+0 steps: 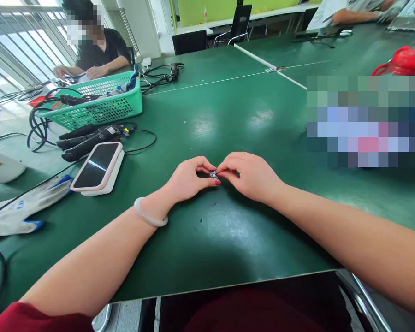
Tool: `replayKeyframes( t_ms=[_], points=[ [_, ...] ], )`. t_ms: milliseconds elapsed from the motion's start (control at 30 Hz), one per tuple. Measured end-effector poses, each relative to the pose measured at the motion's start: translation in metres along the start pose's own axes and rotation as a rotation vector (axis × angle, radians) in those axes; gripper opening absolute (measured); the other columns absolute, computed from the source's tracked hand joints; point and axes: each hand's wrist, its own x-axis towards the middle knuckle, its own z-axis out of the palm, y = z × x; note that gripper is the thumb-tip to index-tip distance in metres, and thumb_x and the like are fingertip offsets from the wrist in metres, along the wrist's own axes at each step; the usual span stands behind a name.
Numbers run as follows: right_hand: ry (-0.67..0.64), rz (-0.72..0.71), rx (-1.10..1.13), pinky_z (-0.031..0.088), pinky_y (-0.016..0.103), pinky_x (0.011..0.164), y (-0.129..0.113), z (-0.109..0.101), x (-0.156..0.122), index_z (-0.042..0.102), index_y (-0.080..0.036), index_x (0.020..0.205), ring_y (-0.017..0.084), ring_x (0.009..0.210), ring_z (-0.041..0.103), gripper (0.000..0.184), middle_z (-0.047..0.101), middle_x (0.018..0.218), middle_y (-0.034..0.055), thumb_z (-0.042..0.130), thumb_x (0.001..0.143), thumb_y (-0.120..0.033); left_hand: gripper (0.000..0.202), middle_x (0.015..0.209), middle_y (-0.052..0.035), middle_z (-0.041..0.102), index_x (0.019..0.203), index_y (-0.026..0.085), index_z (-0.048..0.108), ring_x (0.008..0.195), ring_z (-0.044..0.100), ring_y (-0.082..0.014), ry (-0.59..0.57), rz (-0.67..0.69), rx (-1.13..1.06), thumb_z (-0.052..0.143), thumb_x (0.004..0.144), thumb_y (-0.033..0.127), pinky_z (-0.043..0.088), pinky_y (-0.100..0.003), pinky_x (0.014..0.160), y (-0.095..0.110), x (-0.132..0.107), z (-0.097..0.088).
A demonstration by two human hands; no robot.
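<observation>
Just above the green table (pixel 180 258), my two hands meet over a small shiny metal piece (pixel 213 174); its exact kind is too small to make out. My left hand (pixel 190 179), with a pale bangle (pixel 150 214) at the wrist, pinches the piece between thumb and fingers. From the other side, the fingertips of my right hand (pixel 251 174) are pressed together at the piece's right end. Both hands are closed, and the fingers cover part of the piece.
Left of my hands lie a phone (pixel 98 166) on a white box, a white-and-blue glove (pixel 24 207), black cabled tools (pixel 90 140) and a green basket (pixel 100 108). A person (pixel 100 50) sits at the far left. A red object (pixel 408 60) stands at the right.
</observation>
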Motion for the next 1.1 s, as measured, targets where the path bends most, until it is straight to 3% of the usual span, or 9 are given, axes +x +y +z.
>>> replayKeyframes(
  t_ms=[200,433,567,833,1000,1100],
  points=[
    [0.061,0.004,0.036,0.046,0.027,0.072,0.004,-0.004,-0.001,0.073,-0.020,0.089,0.015,0.079,0.062,0.017,0.070,0.087,0.0021,0.056,0.086,-0.018,0.031,0.085,-0.0043,0.071,0.086,0.014,0.061,0.082,0.065,-0.0160,0.017,-0.008,-0.074,0.078,0.063,0.027,0.050,-0.033,0.080,-0.001,0.002,-0.001],
    [0.027,0.075,0.020,0.043,0.028,0.067,0.007,-0.003,-0.001,0.072,-0.020,0.088,0.014,0.072,0.059,0.014,0.068,0.083,0.0019,0.063,0.083,-0.030,0.030,0.086,-0.0050,0.072,0.092,0.013,0.062,0.078,0.066,-0.0150,0.021,-0.045,-0.146,0.075,0.066,0.020,0.051,-0.032,0.077,0.001,0.001,0.000],
    [0.052,0.073,0.011,0.042,0.027,0.065,0.006,-0.003,-0.001,0.071,-0.020,0.085,0.014,0.070,0.057,0.015,0.066,0.080,0.0019,0.065,0.082,-0.033,0.031,0.086,-0.0051,0.072,0.097,0.013,0.063,0.081,0.067,-0.0150,0.008,-0.092,-0.280,0.072,0.068,0.015,0.051,-0.032,0.080,0.004,0.001,0.000],
    [0.124,0.014,-0.011,0.040,0.026,0.065,0.000,0.004,0.001,0.066,-0.019,0.078,0.014,0.071,0.056,0.019,0.064,0.080,0.0021,0.064,0.082,-0.038,0.029,0.083,-0.0041,0.072,0.101,0.013,0.066,0.079,0.066,-0.0114,-0.066,-0.244,-0.563,0.072,0.074,0.023,0.052,-0.030,0.085,0.008,-0.002,-0.002],
    [0.101,-0.055,-0.035,0.041,0.027,0.068,-0.001,0.008,0.000,0.063,-0.019,0.077,0.015,0.076,0.056,0.019,0.065,0.082,0.0021,0.065,0.082,-0.037,0.026,0.080,-0.0031,0.071,0.097,0.013,0.067,0.073,0.066,-0.0100,-0.105,-0.253,-0.543,0.072,0.072,0.019,0.054,-0.030,0.083,0.008,-0.002,-0.001],
    [0.127,-0.033,-0.001,0.041,0.027,0.066,0.002,0.006,0.000,0.065,-0.020,0.079,0.014,0.072,0.055,0.019,0.064,0.081,0.0017,0.065,0.081,-0.039,0.027,0.089,-0.0059,0.072,0.103,0.013,0.067,0.079,0.067,-0.0123,-0.081,-0.173,-0.384,0.066,0.077,0.020,0.053,-0.030,0.084,0.005,0.000,-0.005]
  ],
)
